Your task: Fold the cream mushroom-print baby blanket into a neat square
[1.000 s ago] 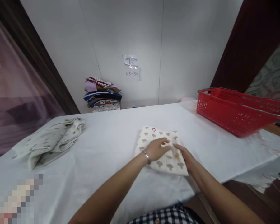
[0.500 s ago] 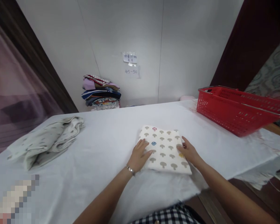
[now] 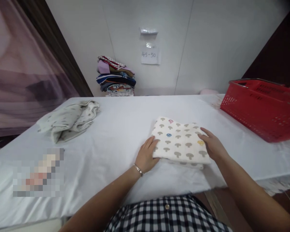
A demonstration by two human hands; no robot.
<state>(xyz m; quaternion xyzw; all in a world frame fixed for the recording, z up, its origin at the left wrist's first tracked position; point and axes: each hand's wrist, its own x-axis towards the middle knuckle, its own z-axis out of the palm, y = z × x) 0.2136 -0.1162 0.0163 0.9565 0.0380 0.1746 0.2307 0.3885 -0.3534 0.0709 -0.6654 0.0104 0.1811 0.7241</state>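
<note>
A folded white cloth (image 3: 181, 138) printed with grey mushrooms, plus a red, a blue and a yellow one, is in front of me over the table. My left hand (image 3: 147, 154) grips its left edge, fingers along the side and thumb near the front corner. On the opposite edge, my right hand (image 3: 211, 143) holds the cloth by the yellow mushroom, its fingers partly hidden. Folded layers show along the front edge. Whether the cloth is raised off the table or resting on it, I cannot tell.
A crumpled pale spotted cloth (image 3: 70, 119) lies at the left of the white-covered table (image 3: 120, 129). Nearer is a pixelated item (image 3: 40, 172). Folded fabrics (image 3: 116, 77) are stacked by the wall. A red basket (image 3: 261, 111) stands at the right; a paper sign (image 3: 150, 55) reads 45-50.
The view has shifted, and the table appears higher and nearer. My left hand has moved from lying on the cloth's top to its left edge. The right hand stays at the right edge.
</note>
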